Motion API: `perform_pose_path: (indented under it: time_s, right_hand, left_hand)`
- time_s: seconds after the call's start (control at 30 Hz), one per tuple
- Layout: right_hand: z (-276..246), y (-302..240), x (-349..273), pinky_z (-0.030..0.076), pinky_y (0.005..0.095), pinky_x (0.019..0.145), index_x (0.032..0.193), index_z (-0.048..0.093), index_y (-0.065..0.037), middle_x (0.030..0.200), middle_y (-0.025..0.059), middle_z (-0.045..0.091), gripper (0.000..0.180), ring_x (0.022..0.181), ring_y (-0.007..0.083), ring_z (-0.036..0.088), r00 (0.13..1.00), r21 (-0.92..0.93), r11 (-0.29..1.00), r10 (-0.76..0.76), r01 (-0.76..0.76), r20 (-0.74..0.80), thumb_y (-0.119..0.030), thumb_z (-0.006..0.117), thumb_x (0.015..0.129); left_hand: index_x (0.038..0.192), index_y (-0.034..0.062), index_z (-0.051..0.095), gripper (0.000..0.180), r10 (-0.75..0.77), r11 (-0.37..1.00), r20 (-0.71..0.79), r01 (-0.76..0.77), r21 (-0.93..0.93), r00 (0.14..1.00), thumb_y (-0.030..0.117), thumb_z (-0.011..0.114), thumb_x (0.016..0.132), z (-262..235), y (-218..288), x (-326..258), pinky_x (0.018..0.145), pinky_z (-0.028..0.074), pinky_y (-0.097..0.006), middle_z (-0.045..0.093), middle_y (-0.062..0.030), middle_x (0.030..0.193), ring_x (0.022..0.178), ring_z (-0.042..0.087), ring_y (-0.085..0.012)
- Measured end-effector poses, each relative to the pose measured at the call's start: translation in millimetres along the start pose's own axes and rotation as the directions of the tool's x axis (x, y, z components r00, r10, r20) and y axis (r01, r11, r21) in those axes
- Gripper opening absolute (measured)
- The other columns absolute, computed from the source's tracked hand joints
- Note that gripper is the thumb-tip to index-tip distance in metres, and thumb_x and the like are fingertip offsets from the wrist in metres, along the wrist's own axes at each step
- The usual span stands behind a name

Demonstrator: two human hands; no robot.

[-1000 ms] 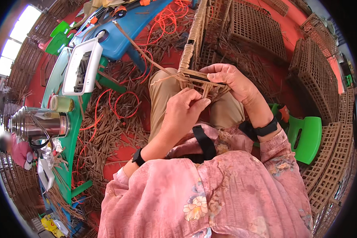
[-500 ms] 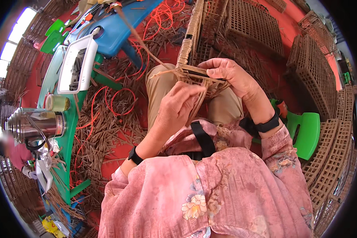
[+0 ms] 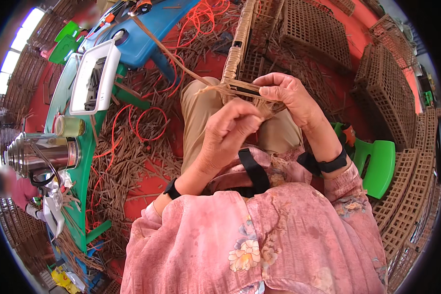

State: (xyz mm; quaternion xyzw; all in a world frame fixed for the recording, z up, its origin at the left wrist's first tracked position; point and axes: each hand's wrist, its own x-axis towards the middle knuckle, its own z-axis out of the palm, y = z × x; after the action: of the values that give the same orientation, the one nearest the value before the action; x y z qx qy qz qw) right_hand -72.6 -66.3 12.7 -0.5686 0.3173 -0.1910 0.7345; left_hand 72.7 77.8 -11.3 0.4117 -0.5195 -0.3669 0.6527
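While gripped, woven frame (image 3: 237, 73), unfilled

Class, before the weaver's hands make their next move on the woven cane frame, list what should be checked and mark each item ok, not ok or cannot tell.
1. Right hand grips the corner of the woven brown cane frame: ok.
2. Left hand pinches strands at that corner: ok.
3. Long loose cane strip runs free to the upper left, not snagged: cannot tell.
4. Frame rests over the knee in tan trousers: ok.
5. Floor free of litter: not ok, brown cane offcuts and orange cord lie around.
6. Strand tension: cannot tell.
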Motion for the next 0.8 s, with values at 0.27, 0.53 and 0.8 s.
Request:
perform_pose_path:
  time_s: [0.27,0.53,0.8]
  right_hand:
    - [6.7,-1.6,-3.3,0.05,0.024,0.085,0.111,0.066,0.001,0.1,0.0036,0.068,0.031,0.089,0.0089,0.063,0.999,-0.047,0.999,-0.005,0.002,-0.054,-0.015,0.072,0.086]
    - [5.9,2.4,-3.8,0.05,0.0241,0.086,0.111,0.066,0.001,0.101,0.0038,0.068,0.028,0.09,0.0089,0.062,0.997,-0.028,0.999,-0.035,0.033,-0.065,-0.014,0.071,0.087]
    - [5.5,2.0,-3.5,0.049,0.0235,0.086,0.112,0.066,0.001,0.101,0.0035,0.068,0.029,0.09,0.0085,0.062,0.998,-0.036,0.999,-0.026,0.024,-0.057,-0.014,0.071,0.087]
  left_hand:
    - [0.113,0.0023,0.06,0.018,-0.564,0.785,-0.117,0.486,-0.384,0.818,0.008,0.061,0.096,-2.3,-25.8,-20.7,0.073,0.056,-0.029,0.067,-0.0072,0.098,0.078,0.065,-0.0132]
    - [0.114,0.0042,0.061,0.019,-0.64,0.631,-0.084,0.46,-0.625,0.764,0.005,0.061,0.095,-0.4,-34.1,-15.9,0.073,0.059,-0.031,0.067,-0.0078,0.096,0.078,0.067,-0.0139]
    - [0.122,0.0026,0.061,0.029,-0.613,0.616,-0.107,0.389,-0.685,0.783,0.003,0.063,0.093,0.2,-38.4,-17.9,0.072,0.061,-0.029,0.066,-0.0045,0.092,0.077,0.068,-0.014]
